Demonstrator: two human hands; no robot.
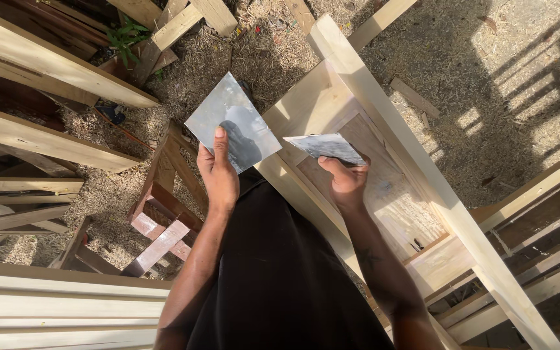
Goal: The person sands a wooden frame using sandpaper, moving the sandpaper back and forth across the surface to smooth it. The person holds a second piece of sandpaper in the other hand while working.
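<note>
My left hand [218, 175] holds up a grey square sheet of sandpaper [231, 120], thumb across its face. My right hand [345, 181] grips a second grey sheet [325, 147], held flatter and seen nearly edge-on. Both sheets hover above a pale wooden panelled frame [384, 129] that slants from the top centre down to the lower right. My black-clothed body fills the bottom middle.
Pale planks [40, 65] are stacked at the left and bottom left. A small reddish wooden stool frame [163, 227] stands under my left arm. Sawdust and shavings [474, 84] cover the ground. More timber rails [539, 246] lie at the right.
</note>
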